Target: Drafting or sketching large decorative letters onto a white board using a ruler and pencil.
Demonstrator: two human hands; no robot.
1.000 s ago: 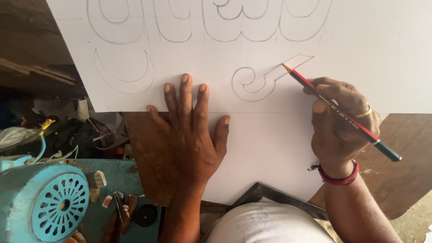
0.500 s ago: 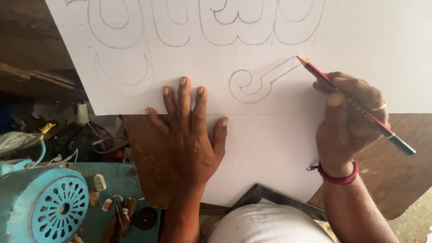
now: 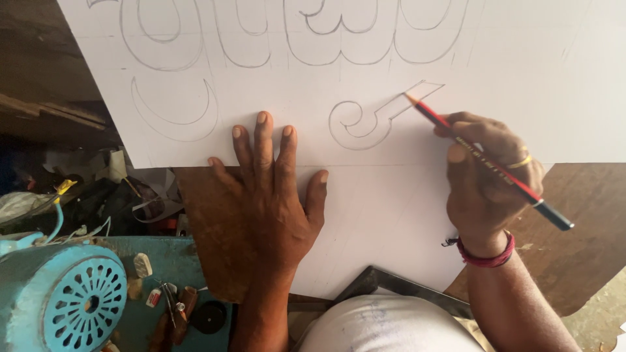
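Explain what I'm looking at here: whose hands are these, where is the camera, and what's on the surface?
The one view comes from a camera worn on a person's head, looking down at their own bare hands. The left hand lies flat, fingers spread, pressing on a large white sheet with pencilled outline shapes. The right hand holds a red pencil, its tip on a curled outline. The sheet lies over a brown wooden board. At lower left is a light blue motor housing among clutter.

bare sheet (image 3: 554, 78) right — left hand (image 3: 270, 195) blocks centre
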